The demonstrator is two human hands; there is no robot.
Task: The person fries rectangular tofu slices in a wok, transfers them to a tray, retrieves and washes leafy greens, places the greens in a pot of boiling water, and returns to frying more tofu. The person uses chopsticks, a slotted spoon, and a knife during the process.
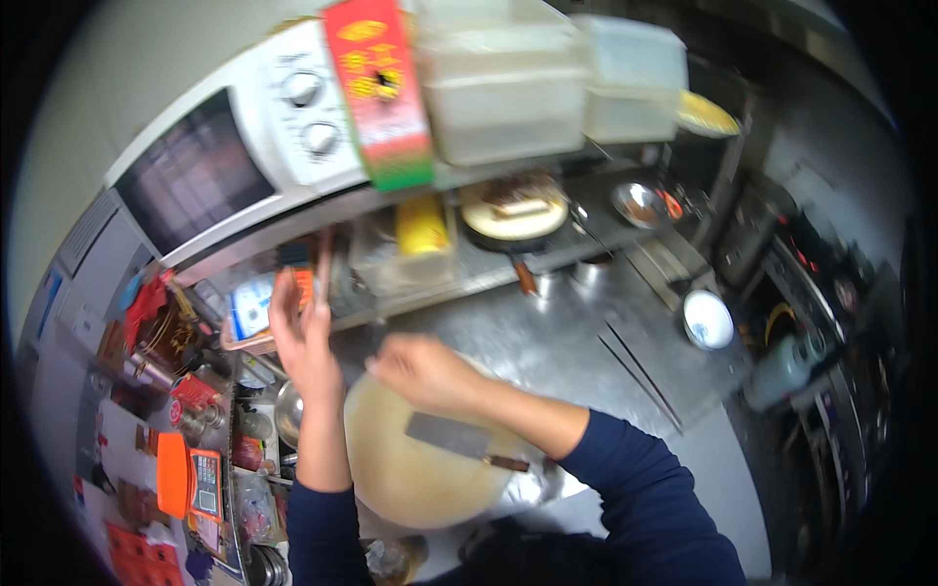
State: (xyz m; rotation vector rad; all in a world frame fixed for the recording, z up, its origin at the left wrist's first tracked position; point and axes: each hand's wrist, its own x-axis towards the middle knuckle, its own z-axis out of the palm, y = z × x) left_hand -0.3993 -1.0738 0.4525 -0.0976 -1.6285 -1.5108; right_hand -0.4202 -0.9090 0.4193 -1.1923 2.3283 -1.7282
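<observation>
My left hand is raised beside the far left edge of a round cutting board, its fingers stretched upward and apart. Over the board's far part, my right hand is closed, with its fingertips curled toward the left. Motion blurs it, and whatever it may be pinching is hidden or too small to make out. A cleaver lies flat on the board just below my right hand, its wooden handle pointing right. Neither hand touches the cleaver.
Chopsticks and a white bowl rest on the metal counter to the right. Behind, a shelf carries a pan, a metal bowl and a plastic bin. Above stand a microwave and stacked containers. An orange-lidded scale sits left.
</observation>
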